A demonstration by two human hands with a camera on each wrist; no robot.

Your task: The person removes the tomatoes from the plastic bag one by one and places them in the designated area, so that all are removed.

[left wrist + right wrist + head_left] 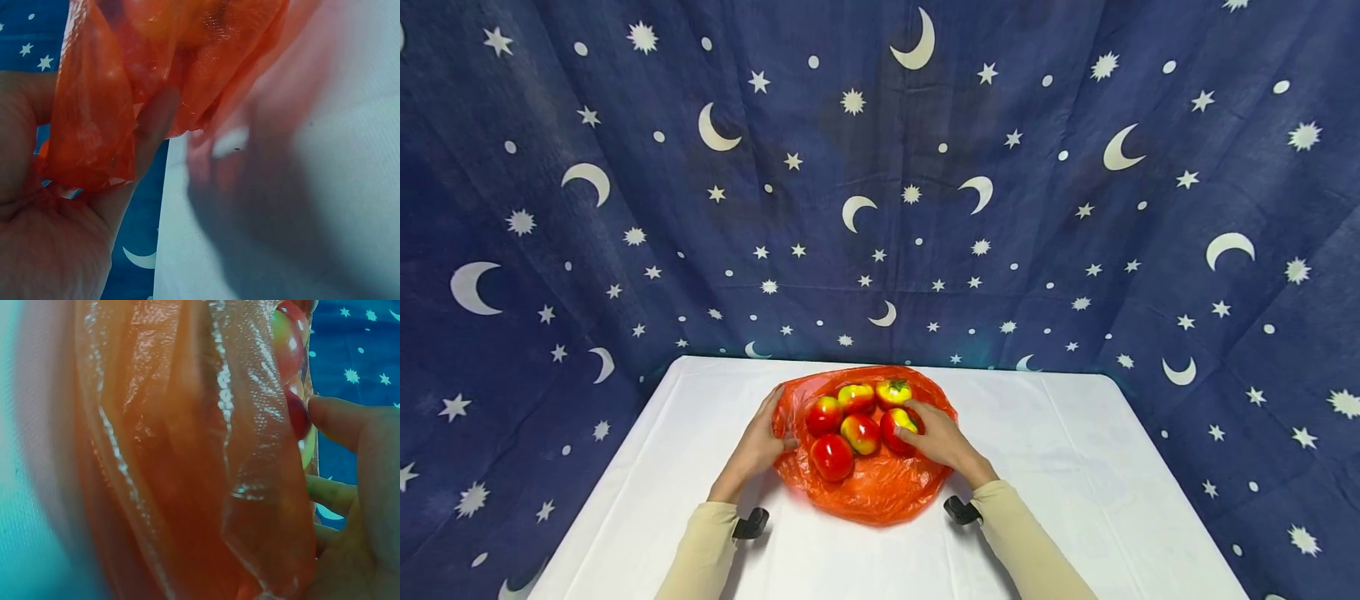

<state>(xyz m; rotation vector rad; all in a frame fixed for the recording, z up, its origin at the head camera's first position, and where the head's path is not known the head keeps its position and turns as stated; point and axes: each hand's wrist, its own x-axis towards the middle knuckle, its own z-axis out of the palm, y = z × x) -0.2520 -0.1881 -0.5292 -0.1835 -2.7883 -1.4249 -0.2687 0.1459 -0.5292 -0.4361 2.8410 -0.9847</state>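
An orange-red plastic bag (880,498) lies spread with its mouth up, and several glossy red-and-yellow fruits (859,433) sit in it. At the left rim my left hand (760,440) holds the plastic. In the left wrist view a fold of the bag (94,119) hangs between the thumb (156,125) and the fingers. My right hand (942,433) reaches over the right rim and grips the rightmost fruit (891,427), thumb in front, fingers behind. The right wrist view shows its thumb tip against a red fruit (299,415); the bag's side hides much else.
A white-covered table (1060,467) carries the bag near its far edge. Behind and at both sides hangs a dark blue cloth (865,150) with moons and stars. A black wrist device (751,523) is on the left arm, another (962,510) on the right.
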